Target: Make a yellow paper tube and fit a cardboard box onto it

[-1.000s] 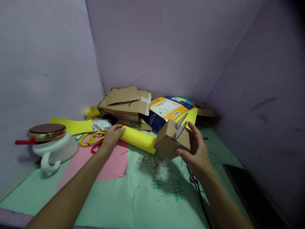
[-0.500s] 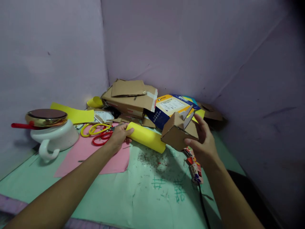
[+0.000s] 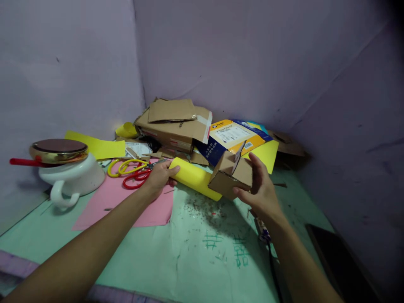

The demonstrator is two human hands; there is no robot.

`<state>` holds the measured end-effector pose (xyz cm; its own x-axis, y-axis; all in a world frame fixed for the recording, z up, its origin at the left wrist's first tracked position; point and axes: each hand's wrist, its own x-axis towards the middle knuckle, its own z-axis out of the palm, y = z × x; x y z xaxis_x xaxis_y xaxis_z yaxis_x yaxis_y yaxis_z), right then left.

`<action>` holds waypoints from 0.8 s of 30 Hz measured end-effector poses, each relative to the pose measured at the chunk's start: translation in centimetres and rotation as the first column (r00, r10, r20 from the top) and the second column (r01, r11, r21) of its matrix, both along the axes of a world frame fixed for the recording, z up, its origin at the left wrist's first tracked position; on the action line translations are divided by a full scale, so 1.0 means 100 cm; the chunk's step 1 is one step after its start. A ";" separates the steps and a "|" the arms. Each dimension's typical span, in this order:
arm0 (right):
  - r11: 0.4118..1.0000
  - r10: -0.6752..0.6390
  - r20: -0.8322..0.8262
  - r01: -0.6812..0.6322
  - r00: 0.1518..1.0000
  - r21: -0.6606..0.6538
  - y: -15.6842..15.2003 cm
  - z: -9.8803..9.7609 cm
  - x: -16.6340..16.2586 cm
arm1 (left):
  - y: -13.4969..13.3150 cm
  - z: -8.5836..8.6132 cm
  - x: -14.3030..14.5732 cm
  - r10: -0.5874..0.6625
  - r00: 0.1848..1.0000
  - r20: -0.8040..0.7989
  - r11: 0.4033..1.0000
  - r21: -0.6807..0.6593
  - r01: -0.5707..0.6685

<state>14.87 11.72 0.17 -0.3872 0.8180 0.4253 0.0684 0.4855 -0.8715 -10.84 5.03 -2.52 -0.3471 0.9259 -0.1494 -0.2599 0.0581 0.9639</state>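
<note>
My left hand (image 3: 160,176) pinches the left end of a yellow sheet of paper (image 3: 194,179) that curls like a tube. In my right hand (image 3: 260,187) is a small cardboard box (image 3: 232,176), gripped between thumb and fingers, with a flap standing up on top. The box's left side overlaps the right end of the yellow paper in view; I cannot tell if they touch. Close behind my left hand lie scissors with red handles (image 3: 136,180) and scissors with yellow handles (image 3: 128,167). Pink paper (image 3: 135,210) lies under my left forearm.
A white mug (image 3: 74,181) with a gold-rimmed round object (image 3: 59,151) on it stands at left. Behind are a cardboard box (image 3: 170,130) and a blue-and-yellow package (image 3: 232,136). A patterned wrapped object with a black cable (image 3: 273,265) lies partly under my right arm.
My right hand has brought the cardboard box left, nearer to the yellow paper, and slightly turned it. My left hand keeps its hold. The view has shifted a little.
</note>
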 end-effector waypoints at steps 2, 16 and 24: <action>1.000 0.000 0.016 0.000 1.000 -0.022 0.000 -0.001 -0.001 | 0.000 0.001 0.000 0.002 1.000 0.010 1.000 0.002 -0.002; 0.996 0.019 0.012 -0.017 1.000 -0.085 -0.006 0.002 -0.012 | -0.001 0.009 0.003 0.098 0.995 0.017 0.995 0.014 -0.098; 0.991 0.019 0.001 -0.018 1.000 -0.135 -0.010 0.002 -0.011 | -0.001 0.011 0.001 0.252 0.967 0.028 0.966 0.056 -0.253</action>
